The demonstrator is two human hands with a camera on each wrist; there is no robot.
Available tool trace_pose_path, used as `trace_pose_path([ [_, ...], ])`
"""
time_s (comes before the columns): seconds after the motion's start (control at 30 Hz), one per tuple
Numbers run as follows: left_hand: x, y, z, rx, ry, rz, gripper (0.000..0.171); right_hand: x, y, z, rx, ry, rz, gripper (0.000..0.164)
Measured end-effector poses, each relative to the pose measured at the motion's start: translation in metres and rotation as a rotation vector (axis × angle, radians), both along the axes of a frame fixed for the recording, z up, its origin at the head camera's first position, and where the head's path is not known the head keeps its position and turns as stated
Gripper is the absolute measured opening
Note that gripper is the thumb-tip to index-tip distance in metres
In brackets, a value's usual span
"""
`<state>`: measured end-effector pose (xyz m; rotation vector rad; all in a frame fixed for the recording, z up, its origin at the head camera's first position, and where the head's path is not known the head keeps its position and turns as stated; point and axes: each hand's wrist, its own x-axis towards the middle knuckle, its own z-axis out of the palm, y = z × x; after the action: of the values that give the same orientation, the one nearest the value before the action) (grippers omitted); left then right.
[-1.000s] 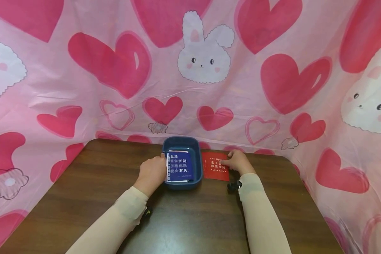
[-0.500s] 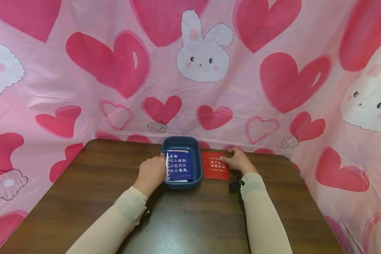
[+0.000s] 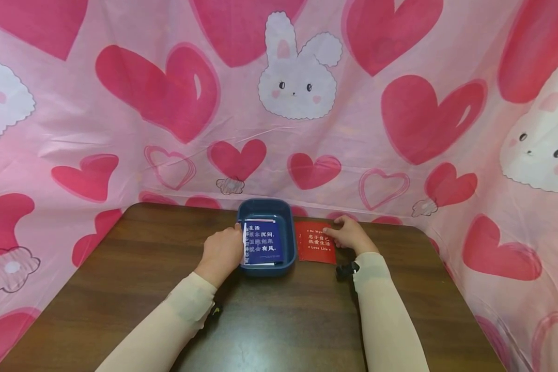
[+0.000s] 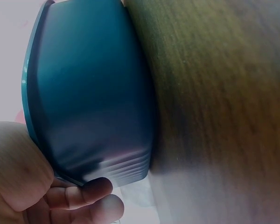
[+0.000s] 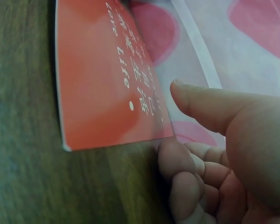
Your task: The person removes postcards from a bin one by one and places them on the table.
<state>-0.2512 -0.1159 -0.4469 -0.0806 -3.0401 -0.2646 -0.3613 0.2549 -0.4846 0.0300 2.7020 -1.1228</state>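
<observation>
A dark blue plastic bin (image 3: 265, 207) stands at the back of the table. My left hand (image 3: 223, 251) grips its left rim; in the left wrist view the fingertips curl against the bin's outer wall (image 4: 88, 84). Inside lies a stack of cards, topped by a blue card (image 3: 265, 252) with white Chinese characters. Right of the bin, a red card (image 3: 313, 253) printed "Love Life" lies on the table. My right hand (image 3: 352, 236) is at its right edge. In the right wrist view, the thumb stands apart from the card (image 5: 93, 84) and the bent fingertips are right at its edge.
The brown wooden table (image 3: 279, 320) ends just behind the bin, where a pink curtain (image 3: 242, 124) with hearts and rabbits hangs. Black straps show at both wrists, such as the right wrist strap (image 3: 347, 270).
My right thumb has drawn back to the right and up over the red card, uncovering more of its print. The left hand, bin and cards have stayed in place.
</observation>
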Motion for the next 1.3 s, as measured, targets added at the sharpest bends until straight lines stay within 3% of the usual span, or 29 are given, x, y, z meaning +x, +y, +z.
trace_pose_path([
  [0.47, 0.000, -0.002, 0.001, -0.002, -0.003, 0.003, 0.053, -0.002, 0.001, 0.004, -0.055, -0.014, -0.007, 0.070],
  [0.67, 0.001, -0.001, 0.002, -0.001, 0.005, -0.001, 0.055, -0.001, -0.006, 0.022, -0.156, 0.054, -0.018, 0.062],
  [0.87, 0.000, 0.002, -0.001, -0.002, 0.009, -0.003, 0.053, 0.013, -0.041, 0.060, -0.254, 0.140, 0.077, 0.053],
  [1.03, 0.000, 0.003, 0.000, 0.004, 0.003, -0.004, 0.060, 0.021, -0.083, 0.086, -0.257, 0.079, 0.162, 0.068],
  [1.3, 0.001, 0.000, 0.000, 0.001, 0.018, -0.006, 0.057, 0.011, -0.144, 0.096, -0.157, -0.046, 0.293, 0.067],
])
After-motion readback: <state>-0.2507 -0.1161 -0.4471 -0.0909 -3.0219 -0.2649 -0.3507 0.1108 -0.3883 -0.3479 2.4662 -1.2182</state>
